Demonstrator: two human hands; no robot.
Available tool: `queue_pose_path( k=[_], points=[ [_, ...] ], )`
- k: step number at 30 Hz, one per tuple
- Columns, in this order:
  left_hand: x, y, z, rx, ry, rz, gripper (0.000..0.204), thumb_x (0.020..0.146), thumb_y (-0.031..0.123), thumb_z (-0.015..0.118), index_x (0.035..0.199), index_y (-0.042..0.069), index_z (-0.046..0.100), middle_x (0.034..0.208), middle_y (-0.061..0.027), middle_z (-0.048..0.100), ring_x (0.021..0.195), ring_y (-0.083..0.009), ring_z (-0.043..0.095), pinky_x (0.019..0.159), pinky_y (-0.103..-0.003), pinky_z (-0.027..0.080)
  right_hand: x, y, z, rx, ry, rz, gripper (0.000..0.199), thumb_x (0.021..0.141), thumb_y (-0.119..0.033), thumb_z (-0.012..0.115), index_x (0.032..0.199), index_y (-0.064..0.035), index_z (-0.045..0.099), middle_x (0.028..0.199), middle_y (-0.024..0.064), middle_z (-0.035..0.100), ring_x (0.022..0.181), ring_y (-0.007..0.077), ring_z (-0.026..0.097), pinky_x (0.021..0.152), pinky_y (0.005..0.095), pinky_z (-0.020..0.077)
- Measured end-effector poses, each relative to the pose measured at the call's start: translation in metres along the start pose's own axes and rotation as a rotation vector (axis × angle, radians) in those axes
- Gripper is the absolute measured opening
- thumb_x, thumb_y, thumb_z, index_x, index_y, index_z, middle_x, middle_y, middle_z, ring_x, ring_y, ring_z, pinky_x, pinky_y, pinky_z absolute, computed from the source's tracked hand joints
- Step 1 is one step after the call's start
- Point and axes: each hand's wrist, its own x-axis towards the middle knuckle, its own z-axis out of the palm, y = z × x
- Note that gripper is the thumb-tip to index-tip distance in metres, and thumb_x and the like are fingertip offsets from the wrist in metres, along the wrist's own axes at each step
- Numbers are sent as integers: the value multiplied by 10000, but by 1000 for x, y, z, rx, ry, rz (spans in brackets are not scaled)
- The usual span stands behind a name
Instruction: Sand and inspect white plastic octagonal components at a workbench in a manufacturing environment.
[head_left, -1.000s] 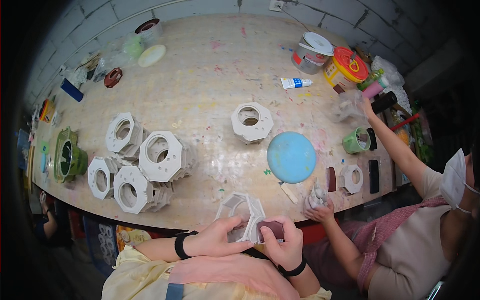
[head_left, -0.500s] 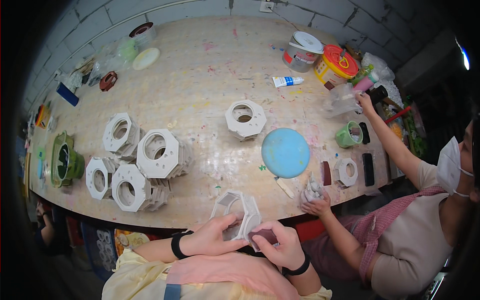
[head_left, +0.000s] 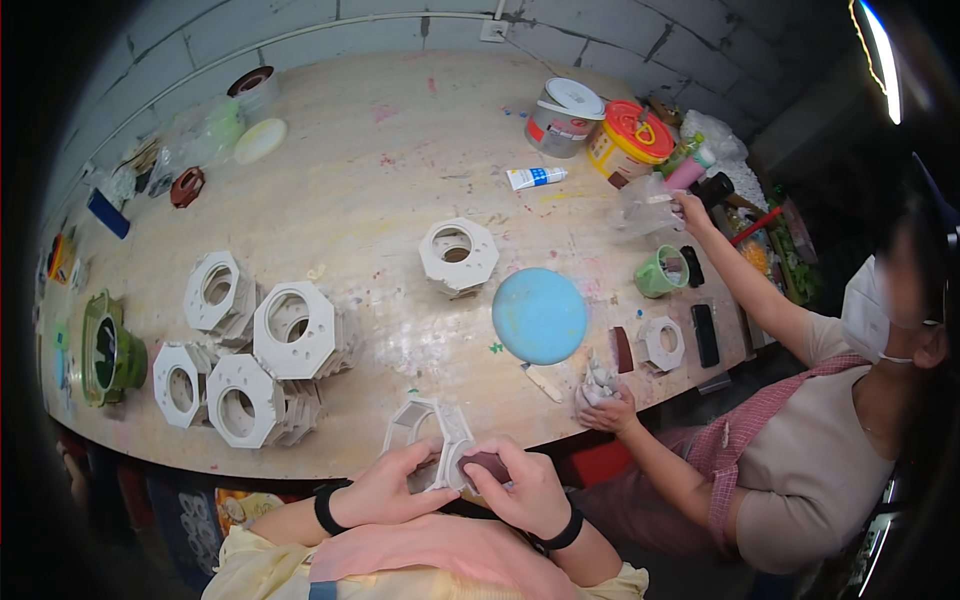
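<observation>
Close to the table's near edge, my left hand (head_left: 392, 478) grips an octagonal pale grey frame (head_left: 455, 432) by its side, thumb on the near rim. The frame is tilted, with its openings partly showing. My right hand (head_left: 532, 492) is closed on a folded piece of reddish-brown sandpaper (head_left: 488, 464), pressed against the right side of the frame. My fingertips hide part of where paper and frame meet. Beyond my hands lies a round blue disc (head_left: 540, 316). Farther off stands an octagonal stack (head_left: 482, 246) of similar pieces.
Several stacks of octagonal pieces (head_left: 318, 338) stand left, beside a green basket (head_left: 130, 350). A masked co-worker at right holds crumpled grey material (head_left: 598, 384) and reaches to a clear plastic container (head_left: 640, 208). Tubs (head_left: 566, 120), a tube (head_left: 536, 178) and a green cup (head_left: 660, 272) lie beyond.
The whole view has shifted, moving table items left and slightly down. My hands keep hold of the frame and the sandpaper, and the paper now lies flatter against the frame's side.
</observation>
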Motion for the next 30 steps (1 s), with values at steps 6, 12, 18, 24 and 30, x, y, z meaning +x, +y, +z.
queue_pose_path(
  k=[6, 12, 18, 24, 30],
  points=[
    [0, 2, -8, 16, -64, -66, 527, 781, 138, 665, 1206, -57, 422, 1121, -162, 546, 1030, -197, 543, 907, -318, 423, 0, -1, 9, -63, 96, -55, 179, 810, -59, 607, 967, -6, 540, 754, 90, 650, 643, 136, 642, 569, 236, 489],
    [3, -2, -4, -81, -40, -24, 480, 759, 113, 678, 1160, -44, 466, 1002, -110, 583, 895, -161, 575, 801, -302, 464, -13, 1, 11, 169, 125, 40, 183, 808, -45, 610, 970, -1, 537, 753, 65, 649, 660, 94, 626, 571, 215, 476],
    [4, -3, -11, -190, -72, -191, 557, 775, 90, 664, 1231, -66, 385, 1155, -138, 521, 1062, -175, 509, 934, -308, 395, -15, 6, 14, 149, 164, 36, 223, 793, -129, 633, 989, -53, 558, 771, 101, 647, 652, 188, 648, 571, 259, 495],
    [6, -2, -12, -142, -70, -173, 535, 775, 84, 660, 1216, -70, 399, 1139, -134, 525, 1043, -169, 516, 919, -304, 402, -11, 4, 11, 153, 157, 54, 224, 798, -62, 627, 995, -9, 534, 782, 72, 652, 683, 98, 630, 596, 215, 482],
    [8, -1, -12, -182, -23, -171, 518, 774, 97, 664, 1200, -67, 419, 1102, -128, 547, 1022, -171, 528, 910, -305, 410, -13, 3, 9, 247, 251, 131, 291, 781, -69, 647, 1037, -8, 522, 787, 67, 636, 659, 83, 605, 589, 214, 484]
  ],
)
